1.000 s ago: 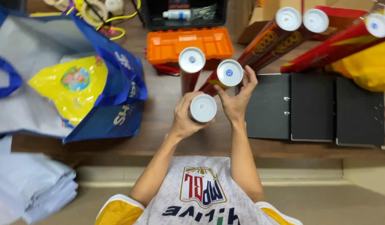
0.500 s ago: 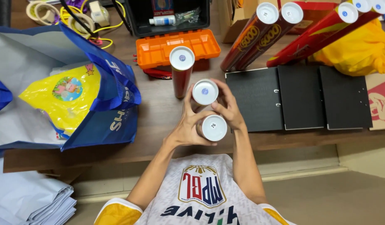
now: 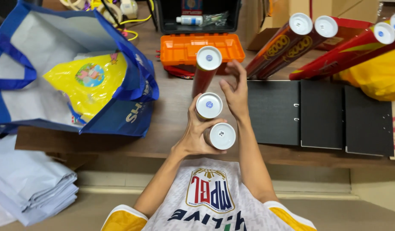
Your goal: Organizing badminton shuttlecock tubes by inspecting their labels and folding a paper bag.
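A blue bag (image 3: 77, 68) gapes on the counter (image 3: 172, 124) at left, beside it the left hand (image 3: 193, 137) is clenched round two white-capped tubes (image 3: 214, 124), bunched upright, and the right hand (image 3: 237, 92), grip released, steadies them, their lower ends hidden.
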